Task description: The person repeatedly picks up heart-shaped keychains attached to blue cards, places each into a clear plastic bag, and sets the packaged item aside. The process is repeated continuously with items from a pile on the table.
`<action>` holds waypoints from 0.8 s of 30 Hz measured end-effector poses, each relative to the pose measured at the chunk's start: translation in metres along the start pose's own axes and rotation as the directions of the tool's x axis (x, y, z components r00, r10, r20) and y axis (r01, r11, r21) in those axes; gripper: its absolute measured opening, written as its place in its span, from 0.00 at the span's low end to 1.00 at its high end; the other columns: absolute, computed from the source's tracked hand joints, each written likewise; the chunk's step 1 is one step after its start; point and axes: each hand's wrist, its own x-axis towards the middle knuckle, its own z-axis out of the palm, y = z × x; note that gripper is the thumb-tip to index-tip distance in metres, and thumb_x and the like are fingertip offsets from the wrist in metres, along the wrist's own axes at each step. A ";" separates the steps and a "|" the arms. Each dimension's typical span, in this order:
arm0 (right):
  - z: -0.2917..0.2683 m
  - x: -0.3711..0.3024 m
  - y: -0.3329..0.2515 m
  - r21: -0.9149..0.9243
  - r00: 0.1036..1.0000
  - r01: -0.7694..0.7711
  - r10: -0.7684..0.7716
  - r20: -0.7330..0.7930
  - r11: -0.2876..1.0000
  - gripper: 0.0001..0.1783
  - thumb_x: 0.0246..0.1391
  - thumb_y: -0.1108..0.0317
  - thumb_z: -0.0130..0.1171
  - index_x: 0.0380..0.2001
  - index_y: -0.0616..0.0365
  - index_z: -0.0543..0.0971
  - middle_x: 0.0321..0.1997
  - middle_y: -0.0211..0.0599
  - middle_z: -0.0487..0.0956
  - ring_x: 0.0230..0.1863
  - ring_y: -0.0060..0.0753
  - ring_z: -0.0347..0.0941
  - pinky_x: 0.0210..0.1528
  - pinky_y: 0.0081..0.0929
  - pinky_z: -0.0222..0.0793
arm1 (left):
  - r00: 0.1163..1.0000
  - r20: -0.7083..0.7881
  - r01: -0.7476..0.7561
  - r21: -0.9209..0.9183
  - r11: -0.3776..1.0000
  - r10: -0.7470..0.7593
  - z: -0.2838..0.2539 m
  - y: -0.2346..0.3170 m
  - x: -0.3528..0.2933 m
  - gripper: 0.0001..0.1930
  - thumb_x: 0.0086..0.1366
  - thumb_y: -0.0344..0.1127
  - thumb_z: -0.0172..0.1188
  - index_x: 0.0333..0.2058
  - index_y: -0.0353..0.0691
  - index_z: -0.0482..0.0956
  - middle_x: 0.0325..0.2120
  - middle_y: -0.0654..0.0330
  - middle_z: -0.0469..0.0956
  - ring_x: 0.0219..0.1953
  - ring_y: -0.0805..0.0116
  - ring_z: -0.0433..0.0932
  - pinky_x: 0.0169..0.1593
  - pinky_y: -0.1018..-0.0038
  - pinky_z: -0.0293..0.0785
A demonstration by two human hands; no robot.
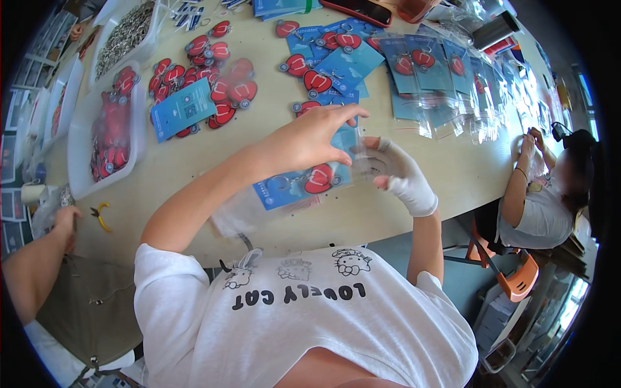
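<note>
Showing the left hand (317,142) arched palm-down over the worktop (472,155), at the end of a forearm slanting in from the lower left and bent at the elbow. Displays thumb and index finger curved well apart, in a widely opened grip with a blue surface visible through the gap; leaves contact by the remaining fingers impossible to tell. Presents the right hand (411,178), in a white covering with bare fingertips, facing the left from a nearly upright forearm. Exhibits a second grip, with thumb and forefinger parted about blurred clear film (360,163); cannot tell whether closed on it. Places the blue card with a red heart keyring (301,184) below the left hand, overlapping clear bags (236,213) near the worktop's near edge. Locates room to the right in a stretch of pale surface, bounded by the curving near edge and, ahead, by bagged cards (424,71). Marks limits at left: a heap of heart keyrings (226,90) beyond the forearm, a translucent bin (76,152) farther out, and yellow-handled pliers (101,218) toward the near edge.
</note>
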 end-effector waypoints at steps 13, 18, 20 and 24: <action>-0.180 0.003 -0.031 -0.123 0.513 0.466 -0.381 -0.770 0.876 0.19 0.57 0.73 0.52 0.51 0.70 0.69 0.41 0.39 0.78 0.43 0.28 0.76 0.43 0.20 0.73 | 0.917 -0.398 0.271 0.593 0.758 -0.016 -0.044 -0.064 0.130 0.25 0.50 0.54 0.67 0.32 0.34 0.78 0.33 0.49 0.79 0.34 0.51 0.79 0.39 0.63 0.73; -0.142 0.003 -0.032 -0.598 0.497 -0.007 -0.516 -0.697 0.801 0.25 0.52 0.73 0.59 0.54 0.68 0.67 0.41 0.40 0.79 0.40 0.30 0.77 0.39 0.23 0.73 | 0.919 -0.389 0.248 0.434 0.866 -0.068 -0.038 -0.089 0.148 0.24 0.45 0.46 0.73 0.34 0.33 0.79 0.30 0.54 0.80 0.33 0.61 0.79 0.39 0.69 0.73; -0.085 0.009 -0.035 -0.803 0.393 -0.234 -0.702 -0.593 0.548 0.25 0.51 0.74 0.59 0.53 0.63 0.69 0.41 0.39 0.79 0.39 0.30 0.77 0.38 0.24 0.72 | 0.955 -0.261 0.192 0.189 0.963 -0.139 -0.049 -0.088 0.149 0.22 0.44 0.41 0.73 0.35 0.32 0.79 0.31 0.56 0.80 0.32 0.67 0.78 0.39 0.73 0.73; -0.034 0.034 -0.020 -0.742 0.730 0.116 -0.563 -0.388 0.660 0.24 0.49 0.70 0.63 0.50 0.60 0.71 0.41 0.38 0.79 0.38 0.31 0.78 0.38 0.27 0.73 | 0.959 -0.270 0.051 -0.140 0.989 -0.087 -0.059 -0.081 0.134 0.14 0.56 0.35 0.65 0.39 0.33 0.79 0.31 0.61 0.79 0.32 0.76 0.76 0.38 0.79 0.71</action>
